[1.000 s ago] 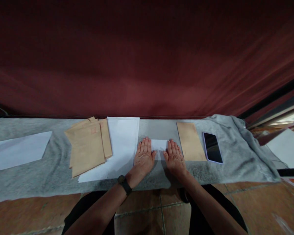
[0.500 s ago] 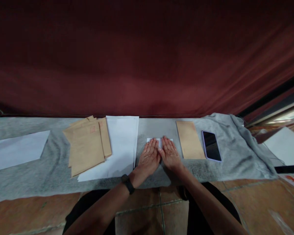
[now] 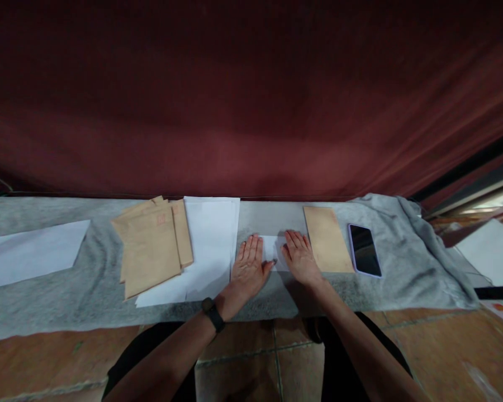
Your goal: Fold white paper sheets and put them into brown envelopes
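A small folded white paper [image 3: 272,249] lies on the grey cloth [image 3: 88,296] in front of me. My left hand [image 3: 248,267] lies flat, fingers stretched, over the paper's left end. My right hand [image 3: 300,258] lies flat, fingers spread, over its right end. Only the middle strip of the paper shows between the two hands. A dark band sits on my left wrist [image 3: 213,314].
A stack of white sheets [image 3: 209,240] and several brown envelopes [image 3: 151,245] lie left of my hands. One brown envelope [image 3: 327,239] and a dark phone [image 3: 364,250] lie to the right. Another white sheet [image 3: 29,254] is far left. A red curtain [image 3: 251,100] hangs behind.
My hands came together over the middle of the paper half a second ago, then slid apart again toward its two ends, both still pressed flat.
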The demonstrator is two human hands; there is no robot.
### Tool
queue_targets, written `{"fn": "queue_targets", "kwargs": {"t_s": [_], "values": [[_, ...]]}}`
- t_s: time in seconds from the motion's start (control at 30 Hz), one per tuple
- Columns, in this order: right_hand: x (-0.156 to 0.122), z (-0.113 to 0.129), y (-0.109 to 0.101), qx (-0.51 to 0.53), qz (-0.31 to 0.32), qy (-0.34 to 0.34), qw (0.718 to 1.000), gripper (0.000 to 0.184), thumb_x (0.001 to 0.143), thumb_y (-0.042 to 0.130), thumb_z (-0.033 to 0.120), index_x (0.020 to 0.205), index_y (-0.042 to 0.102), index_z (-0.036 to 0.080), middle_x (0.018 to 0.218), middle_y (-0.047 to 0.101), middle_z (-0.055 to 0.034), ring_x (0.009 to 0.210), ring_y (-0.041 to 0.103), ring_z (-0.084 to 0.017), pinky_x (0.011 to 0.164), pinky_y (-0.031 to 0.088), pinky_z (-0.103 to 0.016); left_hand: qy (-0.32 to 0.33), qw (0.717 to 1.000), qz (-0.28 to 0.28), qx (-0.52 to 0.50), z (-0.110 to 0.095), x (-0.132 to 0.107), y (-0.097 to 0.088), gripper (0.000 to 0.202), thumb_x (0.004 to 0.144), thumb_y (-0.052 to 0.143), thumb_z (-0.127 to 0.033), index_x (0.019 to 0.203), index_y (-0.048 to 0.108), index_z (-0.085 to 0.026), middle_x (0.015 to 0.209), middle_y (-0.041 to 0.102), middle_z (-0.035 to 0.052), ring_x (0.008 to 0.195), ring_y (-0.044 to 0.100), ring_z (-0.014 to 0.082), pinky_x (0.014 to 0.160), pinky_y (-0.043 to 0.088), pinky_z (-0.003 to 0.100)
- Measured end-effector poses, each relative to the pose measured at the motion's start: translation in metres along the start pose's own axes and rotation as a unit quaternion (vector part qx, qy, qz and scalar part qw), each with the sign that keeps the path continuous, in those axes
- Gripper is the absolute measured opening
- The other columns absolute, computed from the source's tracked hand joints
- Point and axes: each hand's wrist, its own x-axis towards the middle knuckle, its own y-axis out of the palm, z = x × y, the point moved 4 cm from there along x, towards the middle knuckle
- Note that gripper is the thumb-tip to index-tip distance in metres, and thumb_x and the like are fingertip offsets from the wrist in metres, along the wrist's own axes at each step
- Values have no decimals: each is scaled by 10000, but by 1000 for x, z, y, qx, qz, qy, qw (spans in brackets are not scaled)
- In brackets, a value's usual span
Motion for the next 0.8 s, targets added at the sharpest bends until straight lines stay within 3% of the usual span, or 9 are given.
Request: {"fn": "queue_targets", "kwargs": {"t_s": [0.2, 0.53, 0.67, 0.8], "values": [[24, 4, -8, -12, 39, 24, 999, 374, 999, 455, 264, 1324, 625, 187, 1253, 662, -133, 1143, 573, -277, 1107, 345, -459, 1, 1000, -1, 1, 0, 0, -1, 727, 978, 473, -483, 1532, 341, -31, 1606, 331, 225, 1522, 262, 319, 1240, 239, 499], [38, -12, -17, 28, 113, 92, 989, 202, 890, 644, 300, 1057, 688, 194, 1126, 666, -110, 1088, 553, -275, 964, 413, -390, 6, 1000, 0, 31, 5, 3, -8, 663, 975, 511, -485, 1505, 413, -98, 1619, 318, 212, 1501, 312, 336, 1210, 310, 497], [38, -17, -16, 41, 147, 91, 984, 58, 869, 658, 241, 900, 694, 208, 1016, 676, -85, 1033, 583, -249, 951, 417, -366, 2, 1000, 0, 9, 8, 4, -6, 713, 959, 539, -472, 1528, 355, -84, 1605, 341, 225, 1496, 323, 340, 1212, 309, 505], [31, -22, -19, 127, 177, 106, 970, 62, 853, 638, 199, 902, 677, 197, 1005, 672, -62, 939, 623, -197, 846, 441, -299, -8, 998, -12, -56, 16, 11, -8, 737, 964, 534, -424, 1568, 250, -113, 1606, 342, 218, 1488, 339, 332, 1190, 346, 506]]}}
